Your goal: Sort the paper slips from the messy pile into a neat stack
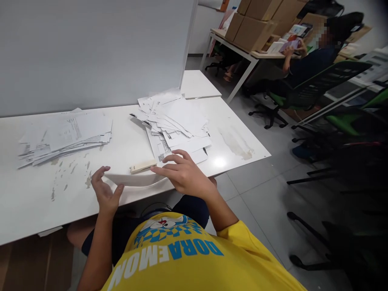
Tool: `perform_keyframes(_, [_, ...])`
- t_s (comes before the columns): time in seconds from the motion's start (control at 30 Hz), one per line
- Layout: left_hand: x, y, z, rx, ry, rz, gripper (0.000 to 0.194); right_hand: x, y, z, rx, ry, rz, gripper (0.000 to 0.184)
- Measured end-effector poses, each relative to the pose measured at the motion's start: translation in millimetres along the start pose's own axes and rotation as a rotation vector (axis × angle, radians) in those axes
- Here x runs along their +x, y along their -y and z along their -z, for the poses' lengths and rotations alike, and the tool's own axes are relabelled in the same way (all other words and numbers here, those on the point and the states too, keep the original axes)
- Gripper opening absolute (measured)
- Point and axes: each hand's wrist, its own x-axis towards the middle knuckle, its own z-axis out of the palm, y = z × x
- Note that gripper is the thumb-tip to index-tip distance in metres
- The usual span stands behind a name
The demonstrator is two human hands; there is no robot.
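Observation:
A white sheet or thin stack of paper [138, 181] stands on its long edge, bowed, at the table's front edge. My left hand [105, 190] grips its left end, thumb on the near side and fingers curled round the far side. At the other end, my right hand [188, 174] holds the paper with its palm side, fingers partly spread; the contact there is partly hidden. A cream stapler [143, 166] lies just behind the paper, and a right fingertip reaches its right end.
A messy heap of printed papers [177, 121] lies behind my right hand; another pile [68, 135] is at the left. The table [230, 137] backs onto a grey partition [91, 48]. A seated person [315, 66] handles something beside cardboard boxes [251, 32]. Office chairs [315, 89] stand at right.

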Motion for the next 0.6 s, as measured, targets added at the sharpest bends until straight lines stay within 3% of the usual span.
perform_keyframes(0.1, [-6.3,3.1,4.2,-0.069,0.033,0.116,0.036,-4.1,-5.0,-1.6,0.013,-0.041,-0.071,0.059])
perform_keyframes(0.2, [-13.4,7.4,4.8,-0.099,-0.084,0.282,0.035,-14.1,-19.1,-13.9,0.121,-0.174,-0.24,0.055])
perform_keyframes(0.27, [-15.1,8.7,5.1,-0.111,-0.106,0.3,0.037,-24.1,-30.1,-32.8,0.31,-0.292,-0.411,0.063])
perform_keyframes(0.33, [-14.0,8.3,5.7,-0.119,-0.025,0.256,0.028,-34.6,-37.0,-57.3,0.584,-0.376,-0.598,0.071])
perform_keyframes(0.47, [-12.0,7.1,7.0,-0.104,0.043,0.246,0.022,-50.4,-31.1,-93.0,1.018,-0.332,-0.832,0.054])
perform_keyframes(0.6, [-17.0,3.7,6.1,-0.075,0.043,0.349,0.034,-65.5,-20.8,-84.8,0.995,-0.237,-0.919,0.034])
